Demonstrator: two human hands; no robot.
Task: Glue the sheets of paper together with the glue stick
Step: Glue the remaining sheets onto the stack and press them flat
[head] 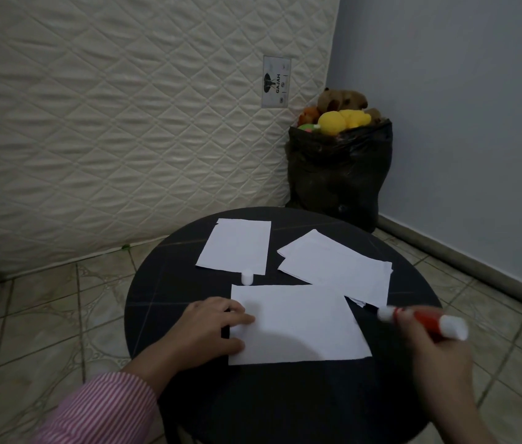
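The left hand is lying flat, fingers spread, pressing the left edge of a white rectangular paper sheet on the round black desk. The right hand is closing its grip around a red-and-white glue stick, uncapped tip hanging just off the sheet's right corner. A small white cap is standing between this sheet and a second white sheet. A loose stack of white sheets is nearing the desk's right rim. Beyond, a black plastic bag is holding plush toys.
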